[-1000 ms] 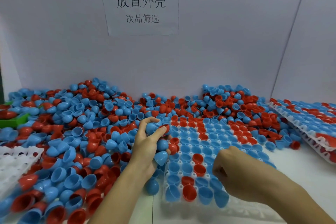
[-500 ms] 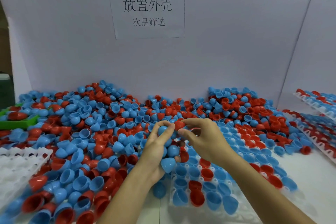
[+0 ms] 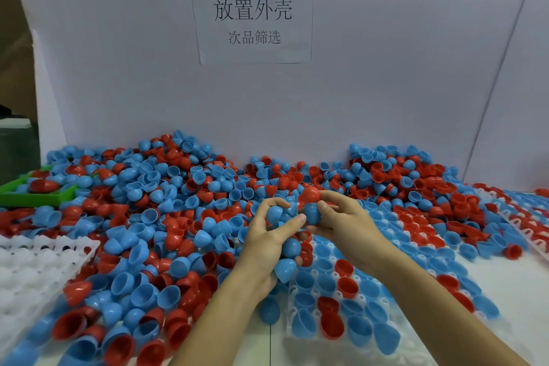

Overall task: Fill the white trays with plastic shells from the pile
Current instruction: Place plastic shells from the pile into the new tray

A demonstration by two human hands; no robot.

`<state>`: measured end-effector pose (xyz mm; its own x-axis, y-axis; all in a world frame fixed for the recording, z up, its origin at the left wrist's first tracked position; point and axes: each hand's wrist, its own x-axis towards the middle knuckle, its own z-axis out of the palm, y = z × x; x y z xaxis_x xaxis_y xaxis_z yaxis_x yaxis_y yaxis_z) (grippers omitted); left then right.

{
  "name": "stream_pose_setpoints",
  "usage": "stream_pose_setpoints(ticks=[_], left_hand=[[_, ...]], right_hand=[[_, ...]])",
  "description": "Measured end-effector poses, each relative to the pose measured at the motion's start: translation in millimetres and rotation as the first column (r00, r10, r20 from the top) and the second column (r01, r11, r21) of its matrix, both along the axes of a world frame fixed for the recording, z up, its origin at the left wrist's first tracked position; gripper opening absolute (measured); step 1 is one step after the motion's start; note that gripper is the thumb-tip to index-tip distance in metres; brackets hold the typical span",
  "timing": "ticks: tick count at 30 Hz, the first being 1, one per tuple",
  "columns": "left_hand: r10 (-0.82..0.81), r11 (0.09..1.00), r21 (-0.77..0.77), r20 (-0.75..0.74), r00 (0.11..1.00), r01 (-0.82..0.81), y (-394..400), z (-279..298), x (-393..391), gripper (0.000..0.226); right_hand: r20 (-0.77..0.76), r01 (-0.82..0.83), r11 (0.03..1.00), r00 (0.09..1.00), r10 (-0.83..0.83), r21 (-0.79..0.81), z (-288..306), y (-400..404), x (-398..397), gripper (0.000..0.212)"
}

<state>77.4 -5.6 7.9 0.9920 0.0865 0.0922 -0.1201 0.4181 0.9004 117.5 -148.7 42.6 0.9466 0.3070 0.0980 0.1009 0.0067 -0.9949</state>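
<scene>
A pile of blue and red shells (image 3: 166, 217) spreads over the white surface (image 3: 517, 291) to the back wall. Before it lies the white tray (image 3: 383, 303), its cups partly filled. Above its far end, the left hand (image 3: 267, 242) has its grip curled round several blue shells (image 3: 285, 246), while the right hand (image 3: 341, 218) pinches a blue shell (image 3: 312, 214), perhaps a red one too.

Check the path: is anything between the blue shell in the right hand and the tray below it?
Nothing visible blocks it. The right hand pinches the blue shell above the white tray; the left hand, holding more shells, sits beside it, not beneath.
</scene>
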Motion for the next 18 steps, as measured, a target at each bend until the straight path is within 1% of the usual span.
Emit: stream_pose_setpoints(ticks=[5, 9, 14, 16, 18], left_hand=[[0.065, 0.997, 0.047, 0.029, 0.997, -0.067, -0.4, -1.7, 2.3, 0.027], [0.093, 0.994, 0.058, 0.036, 0.995, -0.095, 0.8, -4.7, 3.5, 0.028], [0.112, 0.991, 0.072, 0.032, 0.993, -0.114, 1.3, -6.1, 5.0, 0.027], [0.109, 0.992, 0.060, 0.028, 0.994, -0.111, 1.2, -6.0, 5.3, 0.025], [0.105, 0.993, 0.056, 0.024, 0.994, -0.106, 1.7, -5.5, 5.6, 0.024]], right_hand=[[-0.055, -0.039, 0.999, 0.998, 0.040, 0.025, -1.0, 3.4, 1.5, 0.022], [-0.099, -0.016, 0.999, 0.995, 0.020, 0.046, -0.7, 7.1, -0.4, 0.024], [-0.136, -0.022, 0.995, 0.990, 0.035, 0.096, 1.1, 7.6, -1.6, 0.017], [-0.140, -0.043, 0.993, 0.988, 0.058, 0.113, 2.3, 7.8, -2.5, 0.017], [-0.114, -0.059, 0.994, 0.991, 0.070, 0.097, 2.2, 8.0, -2.5, 0.019]])
